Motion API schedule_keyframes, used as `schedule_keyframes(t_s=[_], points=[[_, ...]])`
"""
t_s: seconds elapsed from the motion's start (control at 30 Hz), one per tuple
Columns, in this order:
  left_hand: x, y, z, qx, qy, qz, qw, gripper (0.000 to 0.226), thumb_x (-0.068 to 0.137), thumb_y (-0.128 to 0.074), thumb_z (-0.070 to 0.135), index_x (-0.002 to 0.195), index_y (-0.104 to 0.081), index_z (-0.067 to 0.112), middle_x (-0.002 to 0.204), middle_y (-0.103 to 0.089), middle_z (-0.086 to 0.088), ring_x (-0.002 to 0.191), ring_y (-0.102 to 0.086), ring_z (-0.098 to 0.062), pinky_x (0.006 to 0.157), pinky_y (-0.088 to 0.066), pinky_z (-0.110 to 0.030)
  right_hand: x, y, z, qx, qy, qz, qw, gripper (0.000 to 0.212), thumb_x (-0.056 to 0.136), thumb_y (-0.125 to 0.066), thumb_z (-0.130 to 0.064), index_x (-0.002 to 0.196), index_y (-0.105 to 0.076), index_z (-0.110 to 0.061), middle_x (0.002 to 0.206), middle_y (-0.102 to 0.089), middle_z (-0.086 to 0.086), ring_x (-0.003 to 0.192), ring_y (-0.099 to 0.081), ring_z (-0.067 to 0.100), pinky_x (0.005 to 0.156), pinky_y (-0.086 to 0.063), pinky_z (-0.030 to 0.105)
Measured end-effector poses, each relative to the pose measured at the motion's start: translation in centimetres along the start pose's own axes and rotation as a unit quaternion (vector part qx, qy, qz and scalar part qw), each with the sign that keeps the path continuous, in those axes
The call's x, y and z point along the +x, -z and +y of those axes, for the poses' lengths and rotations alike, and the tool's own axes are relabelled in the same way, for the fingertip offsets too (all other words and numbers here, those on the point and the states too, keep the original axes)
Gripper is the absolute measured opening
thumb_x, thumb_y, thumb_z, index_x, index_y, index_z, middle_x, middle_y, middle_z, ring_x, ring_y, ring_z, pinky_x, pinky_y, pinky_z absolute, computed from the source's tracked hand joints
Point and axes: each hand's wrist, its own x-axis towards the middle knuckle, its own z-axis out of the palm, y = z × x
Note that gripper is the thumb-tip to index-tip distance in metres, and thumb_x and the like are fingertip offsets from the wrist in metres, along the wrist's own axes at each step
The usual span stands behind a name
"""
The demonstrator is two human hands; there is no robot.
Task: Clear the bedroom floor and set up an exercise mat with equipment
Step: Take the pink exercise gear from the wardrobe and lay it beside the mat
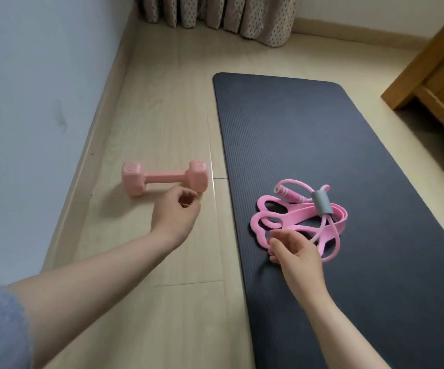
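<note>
Mat (335, 155) unrolled at centre right, bands (300, 217) on it, 1 dumbbell (163, 177) just left of it; left hand (175, 211) relaxed, empty; right hand (295, 251) at the bands, grip indeterminate; setup judged nearly complete.

**Soft, even daylight; edges bent and smeared**

The room is bright with diffuse light and no hard glare. The pink dumbbell (165, 178) throws a faint, soft-edged shadow on the wooden floor (167, 102) towards the viewer. The skirting board (82, 169) carries a mild sheen. The wide lens slants and curves the wooden furniture (433, 65) at the right edge. The blue sleeve (0, 326) at bottom left is blurred.
</note>
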Motion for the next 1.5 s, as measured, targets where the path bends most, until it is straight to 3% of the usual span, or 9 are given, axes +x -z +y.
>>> schedule_keyframes(t_s=[0.2,0.43,0.6,0.77,0.9,1.13,1.3,1.4,1.5], points=[[-1.9,-3.5,0.5,0.006,-0.025,-0.086,0.996,0.009,0.085,-0.061,0.010,0.090,-0.065,0.017,0.084,-0.065,0.008,0.076,-0.058,-0.009,0.070,-0.045,-0.019,-1.1,3.4,1.3,-0.112,-0.041,0.057,0.991,0.034,0.085,-0.060,-0.012,0.111,-0.057,-0.033,0.086,-0.065,-0.012,0.088,-0.069,0.020,0.079,-0.055,0.037],[-2.0,-7.2,0.7,0.118,-0.118,-0.207,0.964,0.010,0.082,-0.065,0.017,0.091,-0.066,0.021,0.093,-0.065,0.004,0.080,-0.061,-0.015,0.077,-0.049,-0.028,-0.2,5.0,1.4,-0.193,-0.082,0.062,0.976,0.015,0.082,-0.058,-0.016,0.094,-0.048,-0.015,0.081,-0.064,0.002,0.080,-0.063,0.024,0.063,-0.044,0.031],[-1.1,-10.1,0.5,0.275,-0.281,-0.307,0.867,0.038,0.081,-0.064,0.020,0.119,-0.061,0.018,0.119,-0.063,-0.003,0.109,-0.056,-0.026,0.094,-0.041,-0.035,0.2,4.9,1.6,-0.295,-0.057,0.025,0.954,0.009,0.085,-0.058,-0.019,0.091,-0.052,-0.017,0.086,-0.056,-0.001,0.081,-0.050,0.021,0.060,-0.037,0.028],[-1.3,-12.1,-1.0,0.482,-0.327,-0.315,0.750,0.042,0.085,-0.059,0.023,0.124,-0.046,0.015,0.130,-0.045,-0.007,0.110,-0.047,-0.031,0.084,-0.042,-0.038,0.5,4.8,1.6,-0.360,-0.048,0.019,0.931,0.028,0.088,-0.057,-0.022,0.112,-0.056,-0.009,0.112,-0.054,0.005,0.090,-0.051,0.023,0.073,-0.040,0.032],[-1.2,-12.3,-0.2,0.500,-0.304,-0.297,0.754,0.045,0.083,-0.065,0.024,0.124,-0.045,0.018,0.128,-0.041,-0.012,0.113,-0.044,-0.030,0.080,-0.043,-0.038,0.7,4.9,2.2,-0.402,-0.061,0.005,0.914,0.015,0.087,-0.055,-0.028,0.091,-0.053,-0.014,0.112,-0.047,0.004,0.086,-0.054,0.026,0.070,-0.041,0.032],[-1.4,-12.6,1.3,0.547,-0.361,-0.288,0.698,0.036,0.091,-0.055,0.026,0.125,-0.048,0.018,0.139,-0.033,-0.008,0.121,-0.037,-0.030,0.073,-0.037,-0.035,0.9,4.8,2.3,-0.421,-0.072,0.011,0.904,0.025,0.087,-0.056,-0.028,0.105,-0.062,-0.011,0.114,-0.046,0.005,0.088,-0.057,0.027,0.073,-0.046,0.034],[-1.2,-12.1,0.4,0.539,-0.395,-0.277,0.690,0.021,0.095,-0.046,0.021,0.114,-0.050,0.012,0.115,-0.054,-0.008,0.107,-0.048,-0.030,0.069,-0.037,-0.035,0.8,4.9,2.4,-0.418,-0.068,0.016,0.906,0.025,0.087,-0.055,-0.028,0.105,-0.062,-0.012,0.112,-0.047,0.005,0.088,-0.056,0.027,0.072,-0.043,0.033],[-0.8,-10.4,-0.7,0.494,-0.453,-0.280,0.687,0.021,0.075,-0.068,0.035,0.078,-0.061,0.015,0.079,-0.061,-0.004,0.074,-0.055,-0.026,0.056,-0.042,-0.031,0.7,4.9,2.6,-0.412,-0.064,0.020,0.909,0.025,0.087,-0.055,-0.026,0.107,-0.062,-0.013,0.113,-0.047,0.004,0.086,-0.055,0.025,0.071,-0.042,0.032],[-0.5,-8.8,-0.6,0.374,-0.452,-0.290,0.756,0.035,0.080,-0.046,0.053,0.076,-0.055,0.019,0.076,-0.057,0.003,0.078,-0.049,-0.023,0.070,-0.044,-0.033,0.6,5.2,2.7,-0.413,-0.073,0.022,0.908,0.026,0.087,-0.055,-0.024,0.108,-0.061,-0.012,0.113,-0.047,0.005,0.085,-0.053,0.024,0.070,-0.041,0.032]])
